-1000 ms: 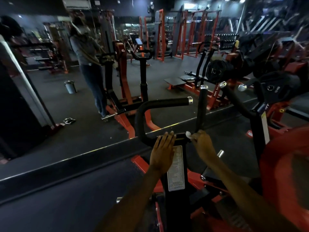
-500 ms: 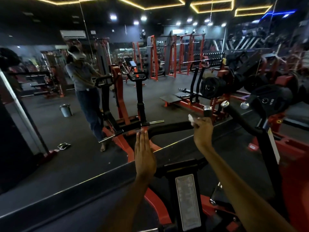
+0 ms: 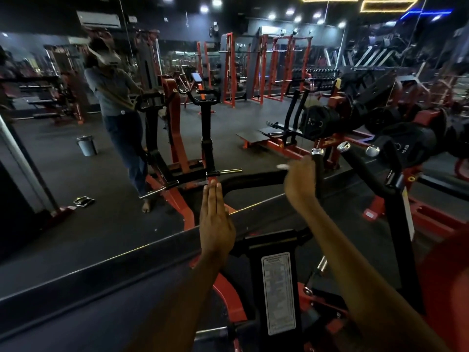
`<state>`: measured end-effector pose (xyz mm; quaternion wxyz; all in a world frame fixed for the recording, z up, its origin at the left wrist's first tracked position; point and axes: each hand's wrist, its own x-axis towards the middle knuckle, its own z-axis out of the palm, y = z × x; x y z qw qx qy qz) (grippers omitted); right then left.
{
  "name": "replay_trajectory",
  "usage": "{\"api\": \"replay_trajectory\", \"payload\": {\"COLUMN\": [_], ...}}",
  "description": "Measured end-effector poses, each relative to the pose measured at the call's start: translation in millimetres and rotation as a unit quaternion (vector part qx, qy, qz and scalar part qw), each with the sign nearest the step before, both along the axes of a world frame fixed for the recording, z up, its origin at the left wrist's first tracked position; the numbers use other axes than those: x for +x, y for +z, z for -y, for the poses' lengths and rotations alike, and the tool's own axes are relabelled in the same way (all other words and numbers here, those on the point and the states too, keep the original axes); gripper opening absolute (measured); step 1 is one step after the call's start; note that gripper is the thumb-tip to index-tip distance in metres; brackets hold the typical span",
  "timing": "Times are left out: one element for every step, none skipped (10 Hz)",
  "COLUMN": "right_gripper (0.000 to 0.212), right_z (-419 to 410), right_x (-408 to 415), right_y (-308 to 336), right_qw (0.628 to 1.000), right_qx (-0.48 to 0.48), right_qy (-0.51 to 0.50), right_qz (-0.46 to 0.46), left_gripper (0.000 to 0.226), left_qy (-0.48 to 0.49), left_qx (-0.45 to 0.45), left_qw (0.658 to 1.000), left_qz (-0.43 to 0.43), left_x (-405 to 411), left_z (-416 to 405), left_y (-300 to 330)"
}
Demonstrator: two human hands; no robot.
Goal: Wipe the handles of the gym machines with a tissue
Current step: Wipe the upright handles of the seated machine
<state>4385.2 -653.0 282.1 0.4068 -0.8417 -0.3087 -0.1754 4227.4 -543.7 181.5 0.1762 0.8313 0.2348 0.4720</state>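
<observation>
Reaching forward flat: left hand [image 3: 215, 219], fingers straight and together, pointing away toward the mirror, holding nothing, tips at the bend of the black handle bar [image 3: 253, 179]. That bar's long axis runs left-right, free end under the right hand. Right hand [image 3: 300, 182] curls round the bar's end beside the upright black grip [image 3: 318, 168], pinching the white tissue [image 3: 283, 166], which sticks out leftward from the fingers. Further right, an angled padded handle [image 3: 360, 166] with chrome cap, axis tilting up-left.
</observation>
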Motion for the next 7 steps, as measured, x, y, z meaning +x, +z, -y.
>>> {"api": "replay_trajectory", "payload": {"right_gripper": [0.026, 0.031, 0.023, 0.021, 0.023, 0.025, 0.019], "right_z": [-30, -42, -24, 0, -28, -41, -14], "right_x": [-45, -58, -27, 4, -36, -84, -61], "right_y": [11, 14, 26, 36, 19, -13, -21], "right_qw": [0.994, 0.962, 0.969, 0.963, 0.98, 0.979, 0.991], "right_qx": [-0.061, -0.145, -0.209, -0.267, -0.19, -0.061, -0.029], "right_qy": [0.094, 0.231, 0.129, -0.036, 0.057, 0.194, 0.123], "right_qz": [0.002, 0.01, 0.022, 0.022, 0.02, 0.026, 0.043], "left_gripper": [0.057, 0.056, 0.055, 0.056, 0.057, 0.06, 0.06], "left_qy": [-0.003, -0.022, -0.022, -0.02, -0.015, -0.014, -0.018], "left_qx": [-0.007, -0.009, -0.021, -0.025, -0.024, -0.018, -0.015], "left_qw": [1.0, 0.999, 0.999, 0.999, 0.999, 1.0, 1.0], "left_qz": [-0.025, -0.025, -0.027, -0.019, -0.022, -0.016, -0.016], "left_x": [0, -3, -4, -3, -2, -4, -4], "left_z": [5, 1, 2, 4, 3, 4, 4], "left_y": [-2, -2, -2, 1, 0, -3, -2]}}
